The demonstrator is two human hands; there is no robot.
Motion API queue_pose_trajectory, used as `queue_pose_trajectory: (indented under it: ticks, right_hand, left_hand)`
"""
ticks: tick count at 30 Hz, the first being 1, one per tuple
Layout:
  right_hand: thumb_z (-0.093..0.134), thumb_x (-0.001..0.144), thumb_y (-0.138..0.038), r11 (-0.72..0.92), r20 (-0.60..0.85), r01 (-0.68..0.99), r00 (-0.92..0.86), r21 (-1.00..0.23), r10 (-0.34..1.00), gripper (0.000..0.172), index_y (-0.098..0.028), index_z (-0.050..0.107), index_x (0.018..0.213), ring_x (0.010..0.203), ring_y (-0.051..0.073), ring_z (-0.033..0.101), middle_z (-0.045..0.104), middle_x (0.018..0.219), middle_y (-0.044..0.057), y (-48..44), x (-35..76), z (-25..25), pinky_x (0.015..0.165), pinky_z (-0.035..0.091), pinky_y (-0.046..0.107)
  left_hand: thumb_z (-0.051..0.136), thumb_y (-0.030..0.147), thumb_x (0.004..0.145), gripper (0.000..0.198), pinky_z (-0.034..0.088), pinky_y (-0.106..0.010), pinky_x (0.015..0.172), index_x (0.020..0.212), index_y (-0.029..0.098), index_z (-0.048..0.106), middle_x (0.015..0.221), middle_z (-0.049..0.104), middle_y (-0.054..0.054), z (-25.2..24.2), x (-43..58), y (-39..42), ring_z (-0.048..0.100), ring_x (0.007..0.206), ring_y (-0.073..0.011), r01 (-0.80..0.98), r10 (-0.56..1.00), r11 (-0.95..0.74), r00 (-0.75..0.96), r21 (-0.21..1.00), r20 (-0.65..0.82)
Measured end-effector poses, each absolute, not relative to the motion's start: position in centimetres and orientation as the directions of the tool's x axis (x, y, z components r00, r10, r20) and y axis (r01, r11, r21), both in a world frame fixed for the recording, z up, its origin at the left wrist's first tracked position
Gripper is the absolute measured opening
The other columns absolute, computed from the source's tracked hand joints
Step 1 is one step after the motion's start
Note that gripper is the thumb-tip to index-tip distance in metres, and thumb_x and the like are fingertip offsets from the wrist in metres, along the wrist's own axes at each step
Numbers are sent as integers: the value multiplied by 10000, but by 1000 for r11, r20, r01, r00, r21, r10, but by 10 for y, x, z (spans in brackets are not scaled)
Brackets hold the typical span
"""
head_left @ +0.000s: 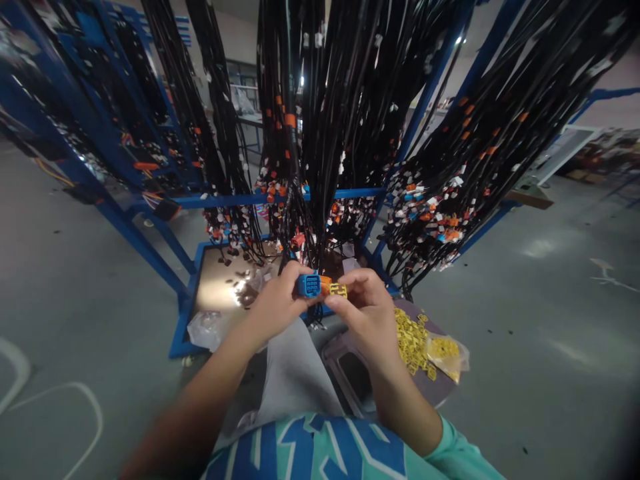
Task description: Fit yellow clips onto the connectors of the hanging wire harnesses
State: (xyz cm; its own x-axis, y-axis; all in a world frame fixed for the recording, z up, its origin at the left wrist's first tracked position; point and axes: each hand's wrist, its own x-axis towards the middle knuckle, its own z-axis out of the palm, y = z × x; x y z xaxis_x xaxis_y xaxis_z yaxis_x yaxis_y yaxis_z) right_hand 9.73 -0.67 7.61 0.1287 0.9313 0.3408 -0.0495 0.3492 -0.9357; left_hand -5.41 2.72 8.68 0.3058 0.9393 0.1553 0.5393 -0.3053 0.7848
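Observation:
My left hand is closed on a blue wire connector, whose face with several square cavities points toward me. Right beside it is an orange connector, partly hidden between the hands. A small yellow plastic clip is pinched between the thumb and fingers of my right hand, at the end of the orange connector. From here I cannot tell whether the clip sits inside the connector. Black cables hang down just behind both hands.
A blue metal rack bears thick bundles of black cables with white, orange and blue connectors. To my right, a stool holds a pile of yellow clips and a plastic bag of more. Crumpled clear plastic lies at the rack's base.

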Motion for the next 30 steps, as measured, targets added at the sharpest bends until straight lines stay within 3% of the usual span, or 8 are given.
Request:
queue_pose_trajectory:
  ticks: [5,10,15,18,23,27,30]
  right_hand:
    - [580,807,-272,284,285,-53,-21,-957,958,121,-229,518,902,565,92,591,610,712,-34,-8,97,74,465,474,198]
    - [596,812,-238,416,435,222,41,-882,899,123,-234,564,931,754,117,649,669,848,-8,-10,98,73,652,509,240]
    - [560,849,-243,478,534,391,43,-786,844,42,-230,567,888,754,137,646,676,828,6,-9,97,73,647,498,259]
    - [520,885,-235,512,575,418,29,-750,818,51,-235,555,922,837,156,657,690,894,23,-9,97,71,726,504,299]
    - [525,887,-224,545,619,465,10,-698,785,88,-243,563,965,832,162,653,690,911,23,-8,97,71,728,493,319]
    - [540,873,-197,608,678,455,-13,-650,735,68,-234,590,898,921,168,617,672,938,24,-6,97,75,807,473,336]
    - [561,852,-205,604,672,455,-17,-654,740,53,-234,606,848,888,172,589,639,884,23,-3,96,76,778,460,329]
  left_hand:
    - [579,184,702,253,466,-317,710,941,209,500,911,670,-23,85,-54,27,641,841,-206,581,942,-299,304,757,139]
    - [549,149,714,267,462,-319,719,973,197,506,927,677,-30,83,-55,28,642,857,-211,593,939,-303,317,746,130]
    - [559,197,735,247,465,-321,719,980,196,522,939,679,-33,83,-55,27,643,858,-218,613,941,-299,317,732,119]
    - [576,255,752,241,468,-325,701,980,198,521,931,680,-38,84,-54,27,644,843,-223,624,944,-290,312,726,109]
    - [593,295,762,255,471,-333,714,985,199,514,946,682,-48,83,-55,26,645,856,-227,614,943,-293,314,733,114]
    - [568,247,759,245,472,-331,724,994,204,516,957,685,-39,83,-56,27,646,864,-220,600,935,-314,331,736,129]
    - [550,208,741,266,470,-338,724,1005,197,522,971,684,-47,83,-56,27,643,865,-225,614,933,-322,336,720,131]
